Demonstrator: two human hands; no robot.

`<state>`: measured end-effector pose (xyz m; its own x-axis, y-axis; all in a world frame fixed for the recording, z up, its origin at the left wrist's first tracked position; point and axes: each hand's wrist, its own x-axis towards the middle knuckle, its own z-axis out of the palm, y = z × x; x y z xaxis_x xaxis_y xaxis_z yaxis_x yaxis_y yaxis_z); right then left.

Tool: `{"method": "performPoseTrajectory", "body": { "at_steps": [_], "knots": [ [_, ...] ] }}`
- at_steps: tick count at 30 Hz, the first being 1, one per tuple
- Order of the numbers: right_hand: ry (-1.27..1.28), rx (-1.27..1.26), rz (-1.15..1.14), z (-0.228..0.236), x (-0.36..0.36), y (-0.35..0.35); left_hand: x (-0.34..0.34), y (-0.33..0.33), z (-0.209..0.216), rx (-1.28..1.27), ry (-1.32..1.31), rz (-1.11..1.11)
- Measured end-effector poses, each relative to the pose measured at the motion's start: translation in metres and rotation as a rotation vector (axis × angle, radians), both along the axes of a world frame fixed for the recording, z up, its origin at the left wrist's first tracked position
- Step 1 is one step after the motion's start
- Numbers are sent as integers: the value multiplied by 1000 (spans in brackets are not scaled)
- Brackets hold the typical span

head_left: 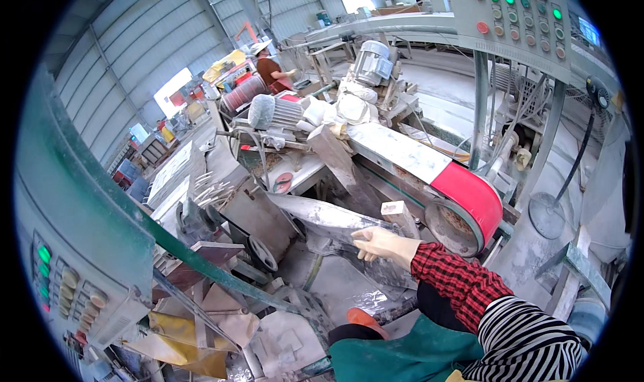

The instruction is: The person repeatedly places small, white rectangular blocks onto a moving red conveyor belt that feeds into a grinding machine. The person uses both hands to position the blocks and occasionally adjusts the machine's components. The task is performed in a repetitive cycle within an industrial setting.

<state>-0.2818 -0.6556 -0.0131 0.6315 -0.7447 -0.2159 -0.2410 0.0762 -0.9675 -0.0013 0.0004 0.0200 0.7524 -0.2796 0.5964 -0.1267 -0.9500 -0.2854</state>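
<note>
My right hand [384, 244], pale and perhaps gloved, reaches in from the lower right in a red-and-black plaid cuff [456, 278] over a striped sleeve [530, 335]. Its fingers point left, loosely bent and a little apart, with nothing seen between them. Beneath and behind it lies a dusty grey sheet or guard [329, 215]; whether the fingers touch it I cannot tell. Just beyond the wrist, a squared wooden post [400, 215] stands up. To its right is the rounded end of a machine housing with a red cover [469, 197]. My left hand is out of view.
Control panels with lit buttons stand at left [80, 281] and upper right [516, 20]. A green bar [201, 264] crosses the left side. Electric motors [373, 63] sit farther back. Beyond them a person in a brown top [268, 70] stands. Wet, dusty floor [349, 285] lies below.
</note>
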Motion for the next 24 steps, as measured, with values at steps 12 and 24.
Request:
{"method": "performPoseTrajectory", "body": {
  "at_steps": [12, 24],
  "knots": [
    [557, -592, 480, -47, -5, 13, 22, 16, -37, -242, 362, 235],
    [556, -555, 640, -77, 8, 0, 5, 5, -23, -116, 329, 262]
  ]
}}
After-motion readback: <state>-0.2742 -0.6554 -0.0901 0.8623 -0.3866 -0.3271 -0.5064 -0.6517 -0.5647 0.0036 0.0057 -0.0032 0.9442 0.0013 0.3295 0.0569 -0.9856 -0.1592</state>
